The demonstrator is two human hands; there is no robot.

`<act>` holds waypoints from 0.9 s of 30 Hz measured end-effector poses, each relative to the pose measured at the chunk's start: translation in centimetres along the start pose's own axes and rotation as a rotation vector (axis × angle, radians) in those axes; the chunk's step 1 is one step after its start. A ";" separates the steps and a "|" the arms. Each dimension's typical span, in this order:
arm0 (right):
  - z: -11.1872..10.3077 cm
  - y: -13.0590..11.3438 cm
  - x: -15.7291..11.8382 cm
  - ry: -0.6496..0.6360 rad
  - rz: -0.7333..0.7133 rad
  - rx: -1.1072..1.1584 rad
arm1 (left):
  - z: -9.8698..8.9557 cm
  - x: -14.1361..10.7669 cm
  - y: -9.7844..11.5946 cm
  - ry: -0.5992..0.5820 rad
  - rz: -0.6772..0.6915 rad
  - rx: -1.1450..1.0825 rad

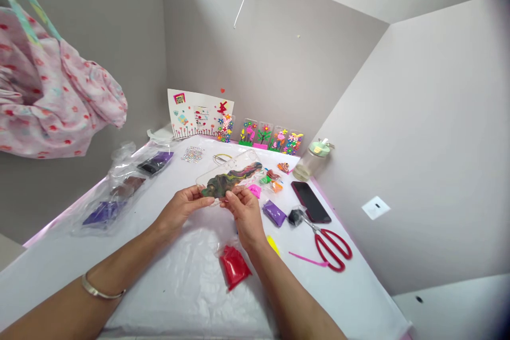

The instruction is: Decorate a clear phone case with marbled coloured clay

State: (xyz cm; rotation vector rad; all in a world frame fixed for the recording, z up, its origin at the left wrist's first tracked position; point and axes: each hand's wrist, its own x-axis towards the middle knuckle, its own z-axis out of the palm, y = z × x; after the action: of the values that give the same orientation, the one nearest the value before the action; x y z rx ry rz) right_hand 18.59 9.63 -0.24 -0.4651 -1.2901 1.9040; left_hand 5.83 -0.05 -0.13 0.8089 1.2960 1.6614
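From where I stand, the hands are close together, both pinching one clear case [240, 163] above the white-covered table [171, 287] — left hand [181, 210] at its left end, right hand [247, 217] along the near edge. Swirled, marbled clay [223, 183] streaks it. A red packet [234, 268] lies nearer me — scissors [333, 248] off right.

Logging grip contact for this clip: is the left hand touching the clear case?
Touching. The head view shows the left hand gripping the clear case at its left end, between thumb and fingers.
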 end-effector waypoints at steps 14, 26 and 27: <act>0.2 0.0 -0.1 -0.006 0.012 -0.002 | 0.3 -0.1 -0.1 0.050 -0.002 -0.050; 0.2 0.2 -0.2 -0.032 0.026 0.000 | 0.2 0.0 0.0 0.088 0.026 -0.037; 0.2 0.3 -0.2 -0.035 0.026 0.001 | 0.1 0.0 -0.1 0.099 0.025 -0.028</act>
State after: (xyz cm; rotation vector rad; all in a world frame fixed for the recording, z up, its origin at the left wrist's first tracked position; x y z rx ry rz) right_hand 18.47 9.30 -0.41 -0.4513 -1.3113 1.9425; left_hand 5.93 0.02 -0.21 0.7370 1.3316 1.7548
